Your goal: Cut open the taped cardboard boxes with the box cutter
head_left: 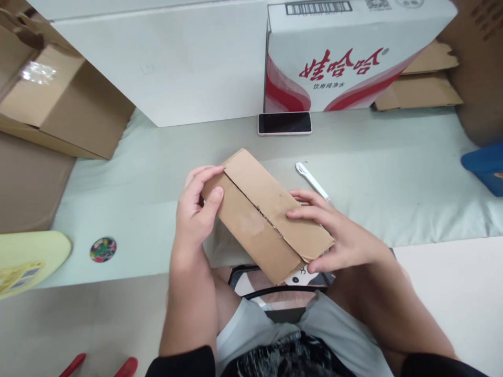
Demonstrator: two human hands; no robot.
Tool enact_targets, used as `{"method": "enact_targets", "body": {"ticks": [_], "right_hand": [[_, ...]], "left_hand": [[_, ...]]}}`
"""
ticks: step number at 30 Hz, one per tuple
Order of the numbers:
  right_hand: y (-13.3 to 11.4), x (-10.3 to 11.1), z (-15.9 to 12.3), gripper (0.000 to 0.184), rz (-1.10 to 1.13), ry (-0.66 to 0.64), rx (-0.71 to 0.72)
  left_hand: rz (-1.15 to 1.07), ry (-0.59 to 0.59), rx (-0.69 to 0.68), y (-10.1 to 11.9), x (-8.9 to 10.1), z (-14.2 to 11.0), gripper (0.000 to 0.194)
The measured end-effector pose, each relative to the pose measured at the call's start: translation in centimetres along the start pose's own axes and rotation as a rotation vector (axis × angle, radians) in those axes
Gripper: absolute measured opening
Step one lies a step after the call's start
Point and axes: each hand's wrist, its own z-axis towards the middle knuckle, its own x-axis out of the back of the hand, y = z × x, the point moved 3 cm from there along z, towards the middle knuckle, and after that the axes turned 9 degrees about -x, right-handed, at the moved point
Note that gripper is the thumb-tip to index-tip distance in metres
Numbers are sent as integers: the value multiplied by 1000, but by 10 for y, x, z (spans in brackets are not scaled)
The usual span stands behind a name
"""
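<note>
A brown cardboard box [251, 230] is held at a slant over the table's front edge, its two top flaps meeting along a central seam. My left hand [198, 204] grips its far left end, thumb on top and fingers round the corner. Around the near right end is my right hand [334, 230], fingers on the top flap and thumb at the lower corner. Just beyond my right hand lies a white utility knife [312, 180] on the table. The underside of the box is hidden.
A phone [284, 123] lies before a white printed carton [338, 63]. Cardboard boxes [74, 104] stand at left, near a round colourful sticker [103, 250] and a pale yellow bottle [31, 262]. A blue container [485, 167] is at right. Red handles [126, 368] show at lower left.
</note>
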Motion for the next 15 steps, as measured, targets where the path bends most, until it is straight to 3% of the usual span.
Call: {"method": "enact_targets", "body": {"ticks": [5,10,15], "right_hand": [[-2,2,-2,87,8,12,7],[-1,2,0,85,61,131,76],[-1,-4,2,84,80,204,82]], "left_hand": [[76,11,-43,1,0,0,40],[178,58,-120,13,-3,-2,33],[340,-105,-249,44,-18,-3,23]]}}
